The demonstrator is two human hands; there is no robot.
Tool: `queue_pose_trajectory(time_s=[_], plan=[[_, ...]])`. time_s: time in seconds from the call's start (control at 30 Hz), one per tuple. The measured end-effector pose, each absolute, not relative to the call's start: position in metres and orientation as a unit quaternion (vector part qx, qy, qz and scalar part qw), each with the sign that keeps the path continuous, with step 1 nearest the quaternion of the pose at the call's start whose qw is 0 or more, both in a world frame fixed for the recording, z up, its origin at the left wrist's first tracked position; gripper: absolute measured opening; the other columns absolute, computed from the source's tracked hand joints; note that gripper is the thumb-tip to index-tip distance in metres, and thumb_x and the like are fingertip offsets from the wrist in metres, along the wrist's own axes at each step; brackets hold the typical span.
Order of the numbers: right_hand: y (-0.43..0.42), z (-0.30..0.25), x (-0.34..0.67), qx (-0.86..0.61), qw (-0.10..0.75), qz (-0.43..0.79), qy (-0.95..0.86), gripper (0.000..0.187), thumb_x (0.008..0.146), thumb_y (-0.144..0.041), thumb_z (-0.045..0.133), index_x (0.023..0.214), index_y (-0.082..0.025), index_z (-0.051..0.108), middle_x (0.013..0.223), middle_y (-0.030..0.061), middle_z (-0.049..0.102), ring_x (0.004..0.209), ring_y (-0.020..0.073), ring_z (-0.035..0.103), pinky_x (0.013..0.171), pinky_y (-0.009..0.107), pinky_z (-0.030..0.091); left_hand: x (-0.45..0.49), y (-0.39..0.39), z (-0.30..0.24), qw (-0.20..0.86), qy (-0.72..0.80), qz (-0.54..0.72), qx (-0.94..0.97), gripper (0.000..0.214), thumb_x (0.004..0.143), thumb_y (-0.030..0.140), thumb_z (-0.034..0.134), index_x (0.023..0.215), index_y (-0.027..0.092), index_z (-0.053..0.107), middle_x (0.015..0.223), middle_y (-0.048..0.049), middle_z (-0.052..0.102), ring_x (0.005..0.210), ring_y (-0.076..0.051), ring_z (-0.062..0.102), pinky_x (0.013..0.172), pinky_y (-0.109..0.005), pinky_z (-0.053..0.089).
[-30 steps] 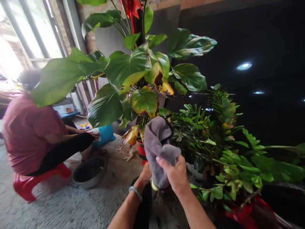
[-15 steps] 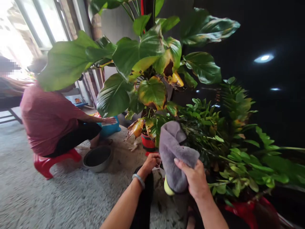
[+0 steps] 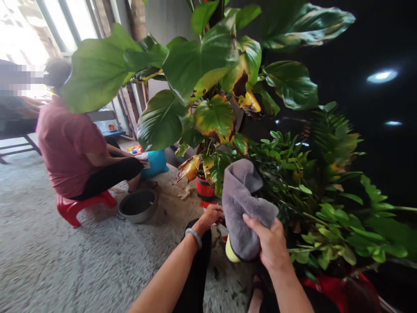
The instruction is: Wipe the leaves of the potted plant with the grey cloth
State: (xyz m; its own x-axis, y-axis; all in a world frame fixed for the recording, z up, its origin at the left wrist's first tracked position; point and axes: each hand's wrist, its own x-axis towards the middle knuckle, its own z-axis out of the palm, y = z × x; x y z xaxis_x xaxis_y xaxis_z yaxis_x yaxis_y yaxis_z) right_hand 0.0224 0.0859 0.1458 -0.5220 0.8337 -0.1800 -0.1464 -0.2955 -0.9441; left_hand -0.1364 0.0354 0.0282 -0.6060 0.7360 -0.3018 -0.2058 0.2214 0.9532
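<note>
A thick grey cloth with a yellow-green underside hangs in front of me, gripped by my right hand with the thumb pressed on top. Just left of it is my left hand, its wrist circled by a pale bangle. The left fingers are curled closed at the cloth's left edge; what they pinch, if anything, is hidden. Behind the cloth a big-leaved plant, some leaves browned and yellowed, grows from a red pot.
On the left a person in a pink shirt sits on a red plastic stool, beside a grey basin. A blue bag lies near that person's hands. Leafy plants crowd the right side, against a dark shiny wall.
My view has shifted slightly, so the plant and stool appear further right and higher. The seated person's outstretched hand has drawn back toward the knees. My hands keep nearly the same pose.
</note>
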Motion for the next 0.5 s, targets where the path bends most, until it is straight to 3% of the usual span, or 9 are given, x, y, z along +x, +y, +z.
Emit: queue_pose_trajectory(time_s=[0.07,0.2,0.33,0.5], plan=[[0.096,0.130,0.017,-0.398,0.339,0.724,-0.450,0.043,0.030,-0.029,0.084,0.069,-0.018,0.070,0.064,0.0030,0.072,0.069,0.0275,0.067,0.072,0.040,0.052,-0.134,0.038,0.028,0.405,0.678,0.584,0.188,0.011,0.064,0.009,0.056,0.065,0.011,0.068,0.045,0.0049,0.048,0.046,-0.008,0.043,0.048,-0.022,0.034],[0.088,0.088,0.043,-0.504,0.250,0.710,-0.424,0.040,0.029,-0.033,0.083,0.064,-0.018,0.069,0.062,0.0052,0.072,0.071,0.0312,0.067,0.069,0.042,0.053,-0.136,0.043,0.025,0.415,0.685,0.575,0.168,0.015,0.064,0.007,0.056,0.069,0.012,0.068,0.041,0.0068,0.046,0.041,-0.007,0.039,0.046,-0.021,0.033],[0.074,0.096,0.066,-0.469,0.192,0.744,-0.435,0.047,0.034,-0.036,0.086,0.074,-0.018,0.071,0.073,0.0068,0.075,0.074,0.0309,0.069,0.070,0.041,0.054,-0.137,0.043,0.026,0.409,0.688,0.578,0.159,0.021,0.065,0.006,0.055,0.080,0.012,0.069,0.042,0.0074,0.045,0.042,-0.008,0.042,0.047,-0.021,0.034],[0.093,0.123,0.038,-0.372,0.299,0.745,-0.467,0.045,0.033,-0.031,0.086,0.073,-0.018,0.072,0.069,0.0052,0.074,0.070,0.0285,0.068,0.071,0.040,0.053,-0.129,0.042,0.029,0.404,0.687,0.578,0.174,0.019,0.068,0.006,0.050,0.072,0.010,0.068,0.044,0.0053,0.049,0.044,-0.008,0.042,0.049,-0.022,0.034]])
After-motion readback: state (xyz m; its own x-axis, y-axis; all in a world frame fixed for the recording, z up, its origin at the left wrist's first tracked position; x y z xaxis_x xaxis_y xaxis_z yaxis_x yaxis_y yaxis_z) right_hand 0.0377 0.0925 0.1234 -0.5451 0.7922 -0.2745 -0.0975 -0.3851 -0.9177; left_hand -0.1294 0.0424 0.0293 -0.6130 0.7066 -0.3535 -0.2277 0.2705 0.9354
